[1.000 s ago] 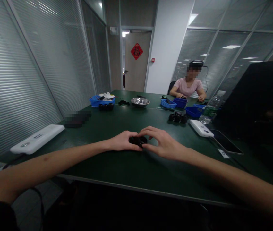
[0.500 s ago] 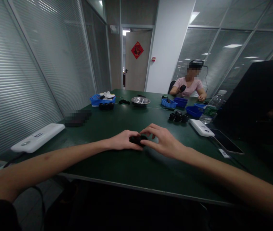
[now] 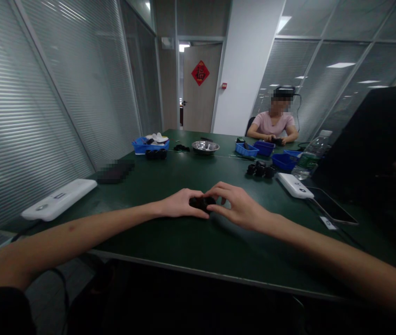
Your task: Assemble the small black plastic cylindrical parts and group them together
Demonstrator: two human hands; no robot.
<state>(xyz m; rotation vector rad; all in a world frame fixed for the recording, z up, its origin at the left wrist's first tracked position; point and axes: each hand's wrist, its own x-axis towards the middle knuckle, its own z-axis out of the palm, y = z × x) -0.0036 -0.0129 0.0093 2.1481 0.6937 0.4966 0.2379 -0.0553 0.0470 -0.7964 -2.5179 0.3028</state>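
A small black part (image 3: 200,203) lies between my two hands, low over the green table (image 3: 170,242); its exact kind is too dark to make out. My left hand (image 3: 182,203) grips its left side, thumb on the near side and fingers on the far side. From the right, my right hand (image 3: 234,204) closes its thumb and fingertips on the part's right end. Part of the object is hidden by the fingers.
Black round parts (image 3: 260,170) cluster at right, others (image 3: 156,154) beside a blue basket (image 3: 151,146). A steel bowl (image 3: 205,148) stands mid-table. White power banks (image 3: 60,199), a phone (image 3: 333,204) and a bottle (image 3: 307,158) flank my arms. A co-worker (image 3: 275,123) sits across.
My hands stay nearly in place on the black part, the right fingers shifting slightly. Across the table, the co-worker has lowered a dark object and brought both hands together around it.
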